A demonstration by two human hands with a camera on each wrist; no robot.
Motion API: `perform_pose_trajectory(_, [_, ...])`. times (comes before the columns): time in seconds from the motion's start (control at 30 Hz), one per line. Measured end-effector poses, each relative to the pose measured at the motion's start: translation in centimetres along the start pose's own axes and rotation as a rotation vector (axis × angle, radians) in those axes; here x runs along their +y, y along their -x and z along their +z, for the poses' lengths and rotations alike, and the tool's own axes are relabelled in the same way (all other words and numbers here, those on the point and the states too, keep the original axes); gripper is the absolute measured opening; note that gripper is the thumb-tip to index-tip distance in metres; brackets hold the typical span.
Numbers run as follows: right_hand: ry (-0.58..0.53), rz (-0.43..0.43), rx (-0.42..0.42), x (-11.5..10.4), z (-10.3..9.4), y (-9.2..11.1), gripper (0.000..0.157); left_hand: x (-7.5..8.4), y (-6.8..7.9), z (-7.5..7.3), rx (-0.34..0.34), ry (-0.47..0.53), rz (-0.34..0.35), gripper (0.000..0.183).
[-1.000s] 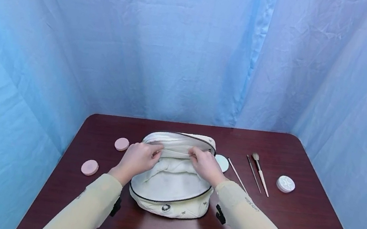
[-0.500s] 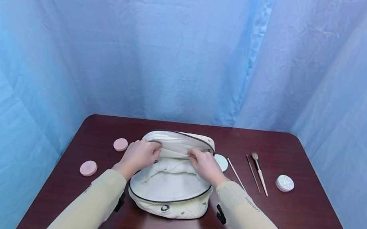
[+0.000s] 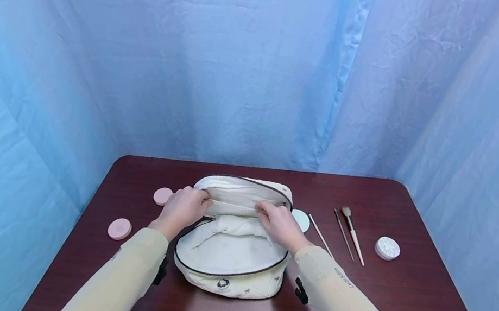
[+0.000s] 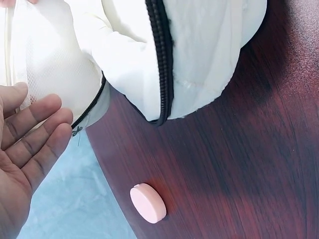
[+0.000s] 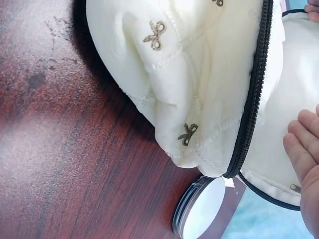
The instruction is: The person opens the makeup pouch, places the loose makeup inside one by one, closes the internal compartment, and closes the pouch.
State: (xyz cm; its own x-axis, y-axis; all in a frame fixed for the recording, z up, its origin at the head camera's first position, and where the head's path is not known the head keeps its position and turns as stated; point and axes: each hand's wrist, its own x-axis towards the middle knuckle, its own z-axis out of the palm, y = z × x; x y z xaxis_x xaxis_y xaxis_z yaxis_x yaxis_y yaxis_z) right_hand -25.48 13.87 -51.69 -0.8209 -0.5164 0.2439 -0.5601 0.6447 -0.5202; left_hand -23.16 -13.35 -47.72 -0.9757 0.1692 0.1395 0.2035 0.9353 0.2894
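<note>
A white quilted makeup bag point(image 3: 257, 286) with black zipper edging lies unzipped on the table, its lid folded back to the far side. Inside the lid runs a pale pocket point(image 3: 231, 209); its mesh shows in the left wrist view. My left hand point(image 3: 182, 210) pinches the left end of the pocket's edge. The right hand point(image 3: 283, 226) pinches the same edge farther right, its fingertips partly hidden in the head view. Small bow prints dot the bag's side point(image 5: 174, 89) in the right wrist view.
Two pink round compacts point(image 3: 120, 229) lie left of the bag. Close to its right side sits a pale green-white round case point(image 3: 300, 221). Farther right are a thin white-handled stick point(image 3: 321, 236), a slim metal stick point(image 3: 344, 234), a makeup brush point(image 3: 354, 236) and a white star-lidded compact point(image 3: 387, 248).
My left hand has slid left along the pocket's edge, away from the right hand, baring more of that edge. The right hand has stayed in nearly the same place.
</note>
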Motion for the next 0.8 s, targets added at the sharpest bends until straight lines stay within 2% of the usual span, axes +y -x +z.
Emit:
perform_pose_trajectory(0.17, [-0.016,0.003,-0.011,0.1,0.0,0.2,0.031,0.1,0.1,-0.4,-0.052,0.026,-0.021,0.024])
perform_pose_trajectory(0.3, [-0.037,-0.028,0.002,0.4,-0.4,0.7,0.038,0.1,0.2,-0.6,-0.059,0.053,-0.016,0.025])
perform_pose_trajectory(0.43, [-0.066,-0.05,0.016,1.0,-0.9,1.2,0.033,-0.1,0.4,-0.7,-0.046,0.063,0.004,0.022])
perform_pose_trajectory(0.5, [-0.096,-0.031,0.011,1.4,-1.5,1.6,0.029,-0.1,0.5,-0.7,-0.038,0.066,0.012,0.023])
perform_pose_trajectory(0.63, [-0.218,0.07,-0.013,2.6,-2.7,2.4,0.022,-0.3,0.7,-0.7,-0.035,0.091,0.025,0.036])
perform_pose_trajectory(0.73, [-0.33,0.149,-0.02,3.9,-3.6,2.9,0.023,-0.5,0.8,-0.7,-0.04,0.118,0.034,0.043])
perform_pose_trajectory(0.8, [-0.404,0.191,-0.022,4.7,-4.1,3.3,0.025,-0.6,1.0,-0.6,-0.046,0.137,0.034,0.041])
